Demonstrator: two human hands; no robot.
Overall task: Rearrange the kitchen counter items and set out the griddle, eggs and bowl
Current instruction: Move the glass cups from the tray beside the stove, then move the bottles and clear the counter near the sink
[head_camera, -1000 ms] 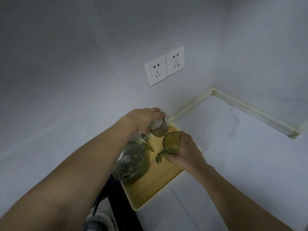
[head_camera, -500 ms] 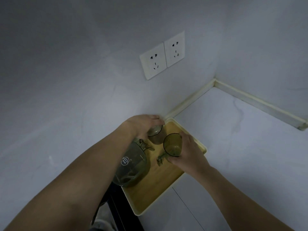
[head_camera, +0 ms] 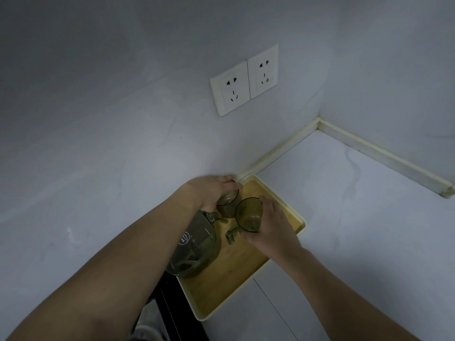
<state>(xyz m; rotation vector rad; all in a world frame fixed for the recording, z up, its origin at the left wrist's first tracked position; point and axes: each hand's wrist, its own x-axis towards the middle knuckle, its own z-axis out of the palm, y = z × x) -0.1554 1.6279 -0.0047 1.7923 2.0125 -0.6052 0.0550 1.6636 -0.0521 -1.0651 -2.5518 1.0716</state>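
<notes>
The left hand [head_camera: 211,191] grips a small smoky glass cup [head_camera: 227,203] from above. The right hand [head_camera: 269,226] grips a second green-tinted glass cup [head_camera: 248,215], both over the cream-rimmed wooden tray [head_camera: 299,219] at the white table's [head_camera: 357,217] back edge.

pale counter [head_camera: 344,217] – tray [head_camera: 300,219] on it

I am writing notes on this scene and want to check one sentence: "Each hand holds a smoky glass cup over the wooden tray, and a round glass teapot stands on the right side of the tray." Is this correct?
One detail is wrong. The head view shows the round glass teapot on the left side of the cream-rimmed wooden tray, under the left forearm. The rest holds: the left hand and right hand each hold a smoky glass cup over the tray.
</notes>
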